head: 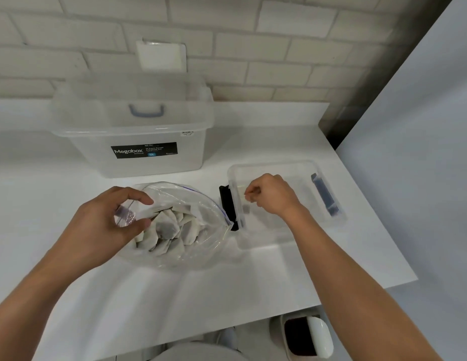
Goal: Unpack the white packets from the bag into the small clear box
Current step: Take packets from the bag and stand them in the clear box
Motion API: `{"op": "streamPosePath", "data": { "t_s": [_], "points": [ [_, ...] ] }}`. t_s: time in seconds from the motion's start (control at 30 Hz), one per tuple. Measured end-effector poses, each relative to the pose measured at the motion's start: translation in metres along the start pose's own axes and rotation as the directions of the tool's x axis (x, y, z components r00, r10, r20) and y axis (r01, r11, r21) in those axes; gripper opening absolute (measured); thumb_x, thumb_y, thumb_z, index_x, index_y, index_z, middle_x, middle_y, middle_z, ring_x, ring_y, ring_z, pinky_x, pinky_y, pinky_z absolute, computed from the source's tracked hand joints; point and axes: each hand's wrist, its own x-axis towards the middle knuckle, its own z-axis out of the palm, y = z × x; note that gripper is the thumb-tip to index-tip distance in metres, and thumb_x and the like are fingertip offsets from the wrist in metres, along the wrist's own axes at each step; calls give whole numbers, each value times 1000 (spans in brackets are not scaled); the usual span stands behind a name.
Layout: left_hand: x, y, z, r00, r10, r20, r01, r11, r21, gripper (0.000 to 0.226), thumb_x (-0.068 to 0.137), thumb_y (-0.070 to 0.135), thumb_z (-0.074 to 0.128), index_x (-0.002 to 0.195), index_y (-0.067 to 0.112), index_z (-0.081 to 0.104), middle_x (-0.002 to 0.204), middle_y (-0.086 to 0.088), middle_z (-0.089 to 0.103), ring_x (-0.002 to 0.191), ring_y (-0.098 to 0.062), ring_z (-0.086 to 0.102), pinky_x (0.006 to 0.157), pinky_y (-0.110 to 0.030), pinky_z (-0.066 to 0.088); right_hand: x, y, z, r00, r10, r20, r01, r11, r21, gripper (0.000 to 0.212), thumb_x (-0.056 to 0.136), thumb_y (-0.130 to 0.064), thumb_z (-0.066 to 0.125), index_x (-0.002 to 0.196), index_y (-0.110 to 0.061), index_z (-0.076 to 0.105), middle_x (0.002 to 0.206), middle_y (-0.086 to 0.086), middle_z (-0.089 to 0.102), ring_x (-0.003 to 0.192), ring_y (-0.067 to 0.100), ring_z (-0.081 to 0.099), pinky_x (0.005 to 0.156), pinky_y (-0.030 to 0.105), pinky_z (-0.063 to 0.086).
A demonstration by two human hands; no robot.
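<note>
Left hand (pixel 104 220) grips the nine-o'clock bag (pixel 190 199), white packets (pixel 172 227) mostly inside; right hand (pixel 272 195) seemingly pinches one packet (pixel 241 191) over the small clear box (pixel 279 164).

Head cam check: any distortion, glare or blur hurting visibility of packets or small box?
Head view: wide-angle bends the brick wall and counter edge; light soft, shadows faint. Head view: the bag, gripped by the left hand, shows mild sheen, the white packets readable. Head view: the small clear box washes into the white counter; whatever the right hand holds is unclear.
</note>
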Motion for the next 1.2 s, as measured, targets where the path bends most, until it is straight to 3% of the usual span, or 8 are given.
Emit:
{"op": "streamPosePath", "data": {
  "t_s": [0.13,0.27,0.43,0.6,0.83,1.0,1.1,1.2],
  "points": [
    [2,0,1,1000,1,14,-1,1000,-3,37,80,20,83,92,49,64,106,25,61,88,1,58,66,-13,41,6,-3,3,1000,0,20,2,997,-74,21,89,-14,65,90,-31,78,98,-7,76,87,20,70,77,35,59],
    [2,2,0,1000,0,27,1,1000,-18,33,81,17,82,94,43,67,93,29,60,84,2,57,63,-10,38,10,-5,2,1000,-13,14,15,993,-113,19,90,-18,67,97,-31,79,103,-8,76,95,20,68,81,35,58],
    [3,-2,-4,999,9,40,-8,1000,-26,33,81,16,82,94,43,68,99,25,60,83,0,58,68,-18,42,10,1,0,998,10,60,-7,998,-62,21,88,-13,67,92,-29,80,92,-13,76,91,14,70,85,39,59],
    [5,-5,-5,998,14,56,-13,1000,-13,32,81,16,82,95,42,68,99,29,60,84,-1,58,65,-7,38,7,0,2,999,41,6,-40,996,-83,15,89,-19,71,92,-31,79,97,-9,76,91,19,69,81,37,59],
    [10,-7,-3,998,33,59,-33,999,-10,31,82,18,81,95,43,68,107,25,61,86,-2,58,70,-9,40,10,-5,5,994,85,-74,-97,977,-191,10,90,-31,75,94,-21,78,97,4,73,87,28,67,69,31,51],
    [11,-9,-1,998,52,46,-53,999,9,32,83,17,81,95,43,68,108,23,64,86,0,58,72,-5,39,4,-6,-4,991,94,-90,-108,980,-167,15,89,-34,76,99,-23,78,101,4,75,90,28,68,78,37,58],
    [12,-10,-1,996,88,30,-89,995,48,33,83,12,78,97,42,72,109,24,62,90,4,57,75,0,36,-14,-14,-20,979,48,-198,-72,991,-115,21,88,-37,77,105,-24,77,102,-2,76,97,22,68,84,33,55],
    [12,-13,-1,993,115,18,-116,989,90,37,84,5,73,96,39,75,113,16,64,86,6,58,75,1,36,-55,-49,-32,922,-41,-384,90,990,110,15,88,-36,77,101,-27,77,89,-14,75,84,5,68,79,25,52]
  ]
}}
